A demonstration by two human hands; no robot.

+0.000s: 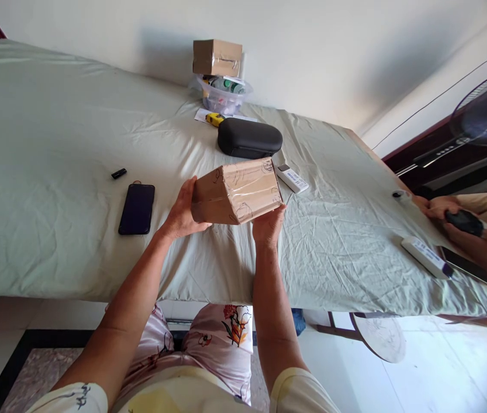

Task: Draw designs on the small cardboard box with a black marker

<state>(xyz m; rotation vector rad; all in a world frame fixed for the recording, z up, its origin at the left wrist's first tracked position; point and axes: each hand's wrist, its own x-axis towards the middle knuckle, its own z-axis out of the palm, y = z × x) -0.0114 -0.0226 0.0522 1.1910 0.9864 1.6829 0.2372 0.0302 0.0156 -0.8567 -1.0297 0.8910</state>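
Note:
Between my two hands is a brown cardboard box (252,186) with clear tape and pen scribbles on its faces, held tilted over the cloth-covered table. My left hand (183,212) grips its left end, fingers behind and thumb along the lower edge. At the lower right corner, my right hand (269,225) supports it from below, its fingers partly hidden by the box. Just behind the box lies a black zip case (249,137). A white and grey small carton (293,178) rests close to its right side.
A dark phone (137,209) and a small black stick (119,173) lie to the left. At the wall, a plastic basket (223,100) of bottles carries another cardboard box (217,57), near a yellow tape measure (214,119). On the right, another person's hands (454,221) hold a dark object beside a white carton (426,257).

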